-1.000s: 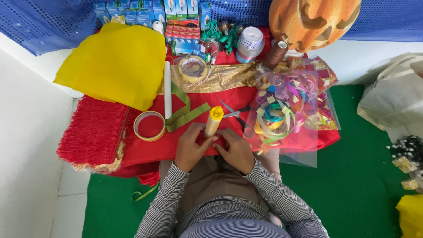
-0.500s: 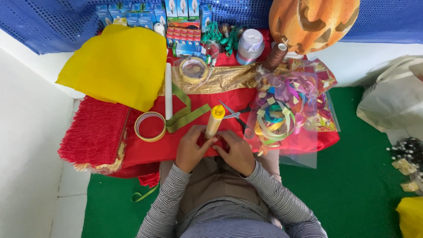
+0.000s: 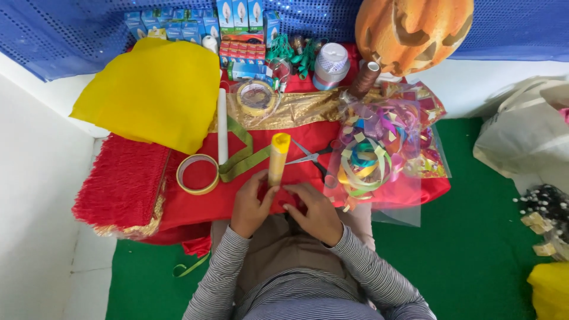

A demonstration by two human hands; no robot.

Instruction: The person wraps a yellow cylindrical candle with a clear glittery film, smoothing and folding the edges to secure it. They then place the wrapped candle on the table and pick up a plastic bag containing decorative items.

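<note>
Holding a tall yellow tube (image 3: 278, 160) upright with the left hand (image 3: 249, 206), fingers curled round its lower part. Standing on the red cloth (image 3: 195, 210), right at the near edge, in the middle of the spread. Round yellow cap on top, paler body below, plain and smooth. Pressing down on a fold of the same red cloth with the right hand (image 3: 314, 212), fingers bent, just beside the tube's foot; cannot tell if pinching it or only resting.

Just past the tube, scissors (image 3: 311, 157) lying flat, points toward the cap. To the left, a green ribbon (image 3: 240, 157) and a white stick (image 3: 222, 127), then a ring of tape (image 3: 197, 173). To the right, a clear bag of curly ribbons (image 3: 373, 154), close to the right hand. Farther back, a big yellow sheet (image 3: 151, 95), a gold strip (image 3: 296, 109) and an orange pumpkin (image 3: 415, 29).

Little bare cloth around the tube: a small patch between tape ring and left hand. More room on the green floor (image 3: 474, 249) to the right
</note>
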